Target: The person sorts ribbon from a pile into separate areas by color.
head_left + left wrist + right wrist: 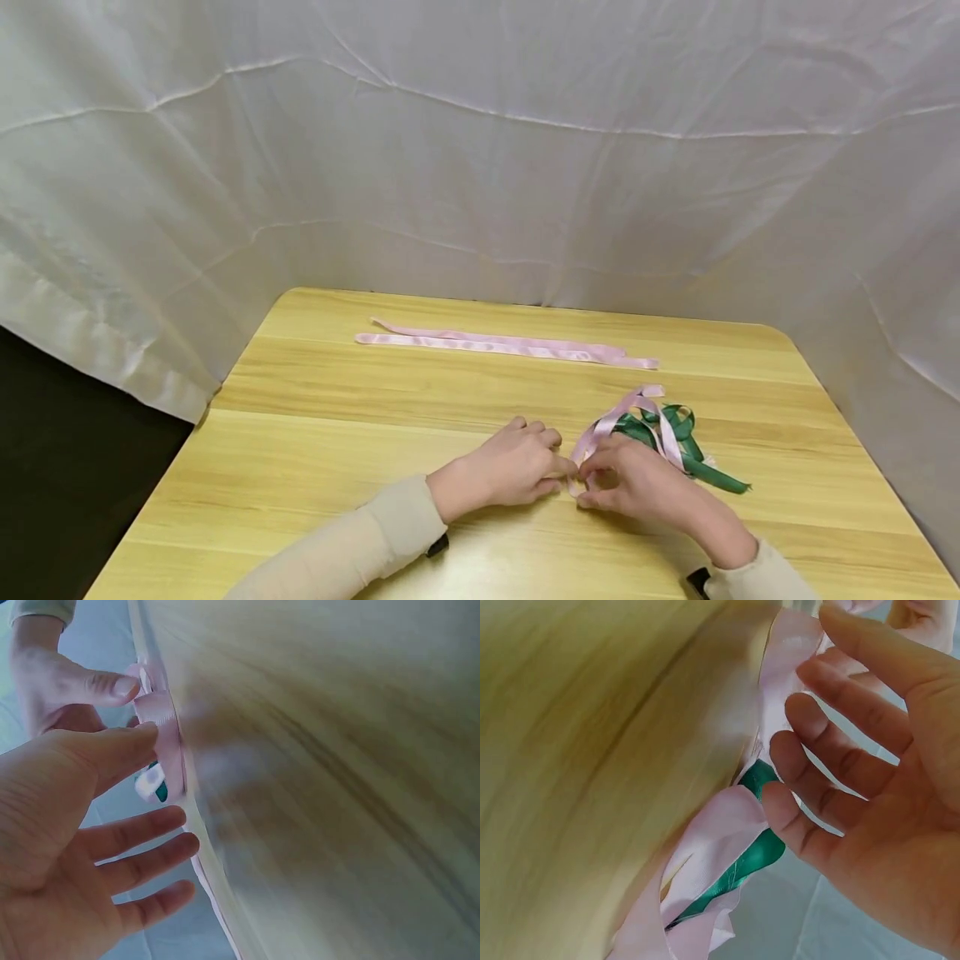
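Note:
A loose pile of pink ribbon (611, 419) and green ribbon (716, 477) lies on the right half of the table. At its near left side my left hand (510, 468) pinches the pink ribbon between thumb and forefinger, the other fingers spread. Opposite it, my right hand (647, 485) holds the same ribbon with thumb and forefinger tips, partly covering the pile. In the left wrist view the pink ribbon (171, 754) passes right at my left thumb tip. Beneath my right fingers, the right wrist view shows a pink loop (716, 821) with green ribbon (761, 851) inside it.
Farther back, pink ribbons (420, 340) are laid out nearly straight, side by side, across the wooden table (337, 483). White cloth (480, 192) hangs behind the table and along its sides. A dark area (67, 467) shows past the left edge.

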Motion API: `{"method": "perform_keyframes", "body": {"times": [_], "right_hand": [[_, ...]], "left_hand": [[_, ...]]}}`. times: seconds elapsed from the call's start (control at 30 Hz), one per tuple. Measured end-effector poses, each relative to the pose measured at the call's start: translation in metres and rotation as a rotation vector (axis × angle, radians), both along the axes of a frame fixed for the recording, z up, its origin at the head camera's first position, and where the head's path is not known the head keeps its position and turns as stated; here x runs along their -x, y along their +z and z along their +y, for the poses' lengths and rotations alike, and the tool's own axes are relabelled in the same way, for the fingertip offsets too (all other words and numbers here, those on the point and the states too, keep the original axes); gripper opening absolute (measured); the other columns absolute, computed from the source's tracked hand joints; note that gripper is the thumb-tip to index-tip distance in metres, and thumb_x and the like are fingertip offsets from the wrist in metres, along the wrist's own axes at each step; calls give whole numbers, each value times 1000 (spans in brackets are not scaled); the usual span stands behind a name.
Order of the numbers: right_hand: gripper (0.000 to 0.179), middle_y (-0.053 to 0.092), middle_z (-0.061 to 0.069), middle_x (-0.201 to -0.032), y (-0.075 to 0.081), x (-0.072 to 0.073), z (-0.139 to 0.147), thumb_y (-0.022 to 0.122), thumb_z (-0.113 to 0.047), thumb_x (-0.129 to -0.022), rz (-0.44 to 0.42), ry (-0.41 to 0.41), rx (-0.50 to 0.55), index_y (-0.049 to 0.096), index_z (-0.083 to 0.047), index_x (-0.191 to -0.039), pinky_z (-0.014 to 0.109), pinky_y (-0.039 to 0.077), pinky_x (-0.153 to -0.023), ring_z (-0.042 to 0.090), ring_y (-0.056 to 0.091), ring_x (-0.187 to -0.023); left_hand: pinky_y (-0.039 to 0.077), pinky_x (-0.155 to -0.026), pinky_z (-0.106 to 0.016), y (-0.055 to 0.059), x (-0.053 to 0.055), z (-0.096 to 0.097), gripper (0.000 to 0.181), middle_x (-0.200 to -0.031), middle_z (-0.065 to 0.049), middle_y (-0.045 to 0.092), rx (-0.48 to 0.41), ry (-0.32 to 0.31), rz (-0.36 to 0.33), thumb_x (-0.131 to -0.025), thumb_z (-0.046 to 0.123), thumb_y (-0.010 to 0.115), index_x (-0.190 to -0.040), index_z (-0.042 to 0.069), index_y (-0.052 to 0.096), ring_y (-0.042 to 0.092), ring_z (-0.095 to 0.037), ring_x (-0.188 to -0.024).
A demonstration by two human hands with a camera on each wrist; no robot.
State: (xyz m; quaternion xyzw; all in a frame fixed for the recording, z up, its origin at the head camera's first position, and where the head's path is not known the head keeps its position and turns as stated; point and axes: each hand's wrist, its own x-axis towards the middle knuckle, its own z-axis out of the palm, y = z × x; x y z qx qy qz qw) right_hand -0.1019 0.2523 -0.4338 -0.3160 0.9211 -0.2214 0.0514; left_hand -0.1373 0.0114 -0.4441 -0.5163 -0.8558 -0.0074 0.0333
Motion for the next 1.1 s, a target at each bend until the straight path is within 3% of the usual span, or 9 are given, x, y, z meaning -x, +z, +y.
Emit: {"method": "perform_keyframes", "body": {"times": [0.1,0.2,0.37,0.57,0.67,0.83,0.93,1.1], "right_hand": [[15,62,-20,-85,-1,-1,-4,87,-35,-87,-29,-5,-25,79,-29,-99,22,46,-72,1,53,-82],[13,61,-21,-87,-2,-2,-7,86,-34,-88,-2,-6,-62,79,-31,-99,21,46,-70,-2,52,-79],[2,59,-21,-90,-2,-2,-12,78,-31,-96,37,11,-54,77,-30,-94,20,47,-68,-4,52,-77],[4,63,-20,-93,2,4,-18,76,-23,-99,58,49,45,77,-28,-98,21,51,-73,2,57,-83],[6,65,-18,-93,4,6,-19,78,-19,-97,104,58,69,76,-25,-96,23,51,-74,3,57,-84],[9,61,-19,-87,9,8,-19,78,-20,-97,92,15,98,72,-25,-91,23,51,-70,1,54,-80],[12,58,-19,-84,11,10,-18,77,-18,-97,86,-1,118,71,-24,-88,23,50,-68,2,54,-78],[11,62,-18,-84,16,14,-18,77,-16,-97,106,0,140,71,-23,-91,25,51,-68,-1,55,-77]], "left_hand": [[45,-81,-25,0,-2,-1,28,-114,8,70,6,-3,3,-100,42,71,-128,41,74,64,-10,-100],[41,-77,-24,0,-2,-2,21,-107,10,68,11,0,5,-98,41,74,-119,40,78,61,-9,-95],[47,-82,-26,-2,-1,-2,15,-107,8,68,-14,4,-45,-98,43,73,-110,36,79,60,-10,-96],[52,-96,-30,-2,2,-7,16,-123,2,70,-149,18,-223,-102,42,69,-106,30,79,63,-11,-109],[52,-96,-26,0,5,-13,14,-120,2,70,-245,22,-303,-102,36,69,-102,24,78,64,-10,-107],[51,-100,-22,9,7,-22,9,-113,5,72,-409,25,-499,-102,27,69,-98,19,73,65,-8,-108],[51,-93,-23,15,9,-27,9,-106,7,73,-495,41,-609,-102,23,69,-95,19,71,66,-12,-97],[44,-70,-19,21,14,-37,6,-88,11,69,-573,112,-689,-102,22,70,-97,19,72,55,-16,-69]]}}
